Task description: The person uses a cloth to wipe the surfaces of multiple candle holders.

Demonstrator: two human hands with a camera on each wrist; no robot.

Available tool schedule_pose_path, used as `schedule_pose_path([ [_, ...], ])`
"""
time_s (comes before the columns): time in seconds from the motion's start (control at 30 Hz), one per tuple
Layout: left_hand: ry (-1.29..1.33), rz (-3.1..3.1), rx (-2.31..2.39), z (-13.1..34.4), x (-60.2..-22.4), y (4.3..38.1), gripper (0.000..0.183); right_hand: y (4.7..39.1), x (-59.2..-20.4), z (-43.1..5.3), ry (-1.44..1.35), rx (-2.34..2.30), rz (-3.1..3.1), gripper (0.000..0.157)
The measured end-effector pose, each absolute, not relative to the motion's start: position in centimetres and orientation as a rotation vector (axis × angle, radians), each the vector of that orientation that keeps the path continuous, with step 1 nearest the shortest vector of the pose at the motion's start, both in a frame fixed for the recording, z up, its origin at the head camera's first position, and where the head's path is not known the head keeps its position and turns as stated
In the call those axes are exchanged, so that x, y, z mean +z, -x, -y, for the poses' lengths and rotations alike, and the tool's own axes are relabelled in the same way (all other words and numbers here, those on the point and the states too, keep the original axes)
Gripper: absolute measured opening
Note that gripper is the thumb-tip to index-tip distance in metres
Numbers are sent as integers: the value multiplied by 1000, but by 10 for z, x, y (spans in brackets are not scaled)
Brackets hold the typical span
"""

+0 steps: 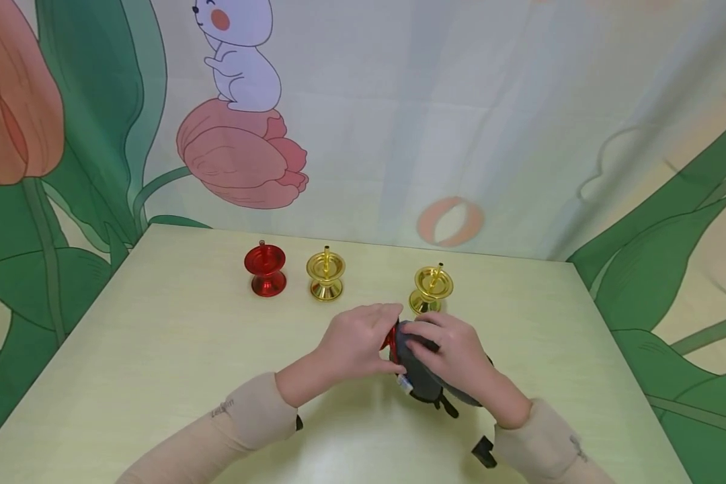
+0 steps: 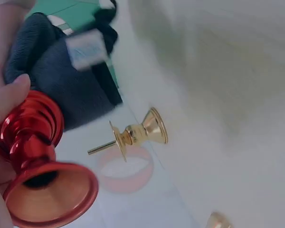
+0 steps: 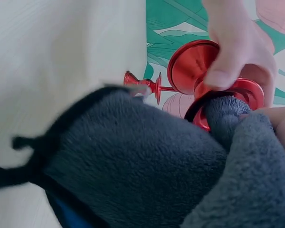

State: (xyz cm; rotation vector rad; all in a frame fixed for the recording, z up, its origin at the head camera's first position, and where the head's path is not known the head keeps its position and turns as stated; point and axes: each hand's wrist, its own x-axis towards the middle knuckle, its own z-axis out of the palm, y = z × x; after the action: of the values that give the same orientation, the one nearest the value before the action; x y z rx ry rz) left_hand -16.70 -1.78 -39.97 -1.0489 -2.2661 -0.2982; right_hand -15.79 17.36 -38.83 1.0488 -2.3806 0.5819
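Observation:
My left hand (image 1: 353,343) grips a red metal candle holder (image 2: 52,194) by its dish, thumb laid against it. The holder is tilted, so its hollow flared base shows in the left wrist view. A dark grey fluffy cloth (image 3: 133,156) with black edging, a loop and a white label is bunched in my right hand (image 1: 450,346). In the right wrist view, a fold of this cloth is pushed by the right fingers into the red dish. Both hands are close together over the table, and the holder is mostly hidden in the head view.
Toward the back of the pale table (image 1: 157,349) stand a second red candle holder (image 1: 267,263) and a gold one (image 1: 326,270) beside it. Another gold candle holder (image 1: 432,286) stands just beyond my hands. A printed curtain (image 1: 363,121) hangs behind the table.

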Motion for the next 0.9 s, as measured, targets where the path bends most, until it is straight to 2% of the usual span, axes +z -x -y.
schedule_pose_path([
  [0.2, 1058, 2028, -128, 16, -409, 167, 88, 157, -382, -174, -908, 868, 2700, 19],
  [0.47, 1177, 2348, -353, 21, -408, 167, 98, 154, -378, -177, -963, 837, 2725, 16],
  [0.67, 1235, 2420, -455, 22, -404, 172, 90, 155, -382, -175, -1004, 781, 2643, 16],
  [0.9, 1136, 2082, -278, 19, -415, 172, 86, 160, -383, -173, -852, 998, 2693, 15],
])
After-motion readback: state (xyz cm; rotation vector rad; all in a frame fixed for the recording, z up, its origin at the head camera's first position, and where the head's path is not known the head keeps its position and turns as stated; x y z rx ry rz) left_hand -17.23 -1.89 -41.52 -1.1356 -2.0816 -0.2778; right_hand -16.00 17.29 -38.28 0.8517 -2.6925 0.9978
